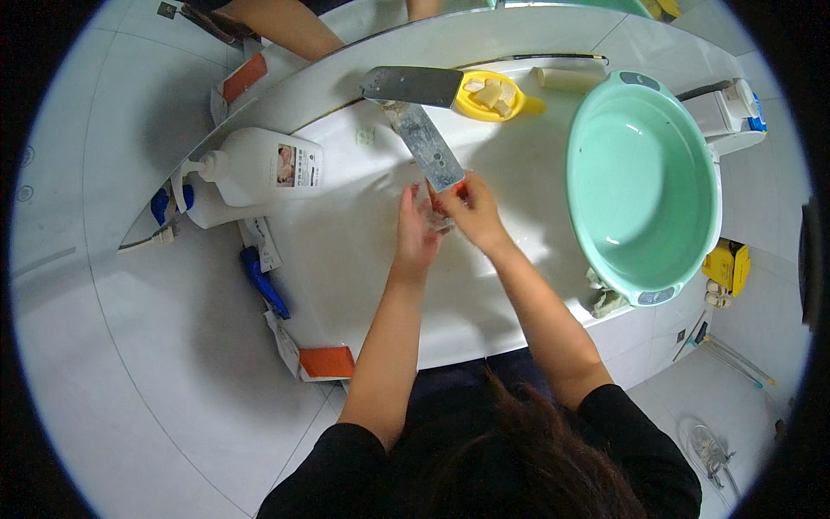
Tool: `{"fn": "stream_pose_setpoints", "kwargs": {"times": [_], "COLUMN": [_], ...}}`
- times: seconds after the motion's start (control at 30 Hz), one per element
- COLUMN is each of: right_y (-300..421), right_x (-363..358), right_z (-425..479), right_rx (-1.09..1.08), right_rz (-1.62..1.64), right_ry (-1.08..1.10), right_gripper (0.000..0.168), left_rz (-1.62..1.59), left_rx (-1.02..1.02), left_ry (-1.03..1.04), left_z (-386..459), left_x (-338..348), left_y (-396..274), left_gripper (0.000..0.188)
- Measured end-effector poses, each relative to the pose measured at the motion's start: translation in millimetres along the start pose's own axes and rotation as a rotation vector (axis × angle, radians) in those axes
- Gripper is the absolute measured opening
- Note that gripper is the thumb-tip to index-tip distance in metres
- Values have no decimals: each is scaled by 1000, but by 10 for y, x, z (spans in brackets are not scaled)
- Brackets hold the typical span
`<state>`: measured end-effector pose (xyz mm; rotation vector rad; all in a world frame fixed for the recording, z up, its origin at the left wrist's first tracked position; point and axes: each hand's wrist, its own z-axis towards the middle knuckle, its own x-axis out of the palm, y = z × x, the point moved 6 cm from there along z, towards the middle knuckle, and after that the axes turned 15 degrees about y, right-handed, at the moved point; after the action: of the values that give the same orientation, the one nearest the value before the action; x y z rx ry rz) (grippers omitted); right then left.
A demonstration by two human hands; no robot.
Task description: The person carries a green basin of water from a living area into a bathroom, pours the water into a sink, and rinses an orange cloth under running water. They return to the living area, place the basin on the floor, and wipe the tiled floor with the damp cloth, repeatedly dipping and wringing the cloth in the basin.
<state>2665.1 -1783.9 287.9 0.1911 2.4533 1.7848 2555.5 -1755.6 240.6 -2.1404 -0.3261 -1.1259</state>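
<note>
A white washbasin (363, 259) lies before me, with a metal faucet (428, 143) reaching over it. Just below the faucet's tip, my right hand (475, 214) is closed on a small reddish-orange item (462, 192), partly hidden by its fingers and the spout. My left hand (418, 227) is close beside it at the left, fingers raised and apart, palm turned towards the right hand. Something clear and shiny, perhaps water, shows between the hands; whether the left hand also touches the reddish item, I cannot tell.
A white pump bottle (259, 167) lies at the left, near a blue-handled tool (264, 282) and an orange block (326, 362). Behind the faucet, a yellow dish (486, 113) holds pale soap pieces (494, 94). A mint-green plastic basin (642, 194) rests on the right side, above a crumpled cloth (606, 301).
</note>
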Motion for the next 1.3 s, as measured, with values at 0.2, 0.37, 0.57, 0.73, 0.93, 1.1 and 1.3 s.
{"fn": "stream_pose_setpoints", "kwargs": {"times": [0.2, 0.37, 0.57, 0.73, 0.93, 1.1, 1.3], "right_y": [263, -131, -82, 208, -131, 30, -23], "right_x": [331, -13, 168, 377, 204, 122, 46], "right_z": [-58, 171, 124, -127, 145, 201, 278], "right_rx": [-217, -392, -164, -330, 224, 206, 282], "right_rz": [-367, -530, -472, -296, 814, 856, 644], "right_ry": [-223, -191, -119, 10, 174, 141, 24], "right_gripper": [24, 41, 27, 30, 26, 23, 18], "left_rz": [-161, -242, -117, 82, 127, 336, 618], "left_rx": [71, 21, 41, 130, 156, 216, -63], "left_ry": [395, 303, 245, 403, -93, -318, -229], "left_z": [240, 141, 165, 53, -194, -639, -546], "left_x": [-154, 449, 221, 263, 282, -85, -711], "left_y": [249, 77, 245, 37, -274, -556, -149], "left_gripper": [43, 42, 45, 43, 62, 46, 28]}}
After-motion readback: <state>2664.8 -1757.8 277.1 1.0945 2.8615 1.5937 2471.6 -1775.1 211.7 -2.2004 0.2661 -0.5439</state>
